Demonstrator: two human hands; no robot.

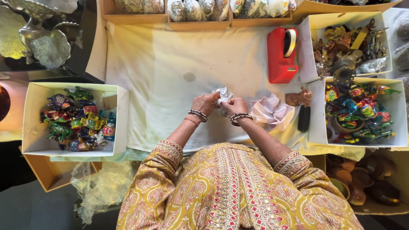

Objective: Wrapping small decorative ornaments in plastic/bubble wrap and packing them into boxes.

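At the centre of the frame, both the left hand [205,103] and right hand [235,106] pinch a half-wrapped silvery bundle [222,94] over the cloth-covered worktop [162,76], while boxes of painted figurines [79,119] at left and right lie unwrapped.

The cloth [170,85] over the surface is cream with a small grey stain. The tape dispenser [281,55] is bright red. The left box [30,119] is white and holds figurines [79,121] painted in green, red, blue and yellow. The sleeves [168,153] are mustard yellow with a paisley print and red embroidered cuffs. The bundle [222,94] between the hands is silvery. The paper [272,110] beside it is pale pink. The bangles [198,115] are dark with white dots.
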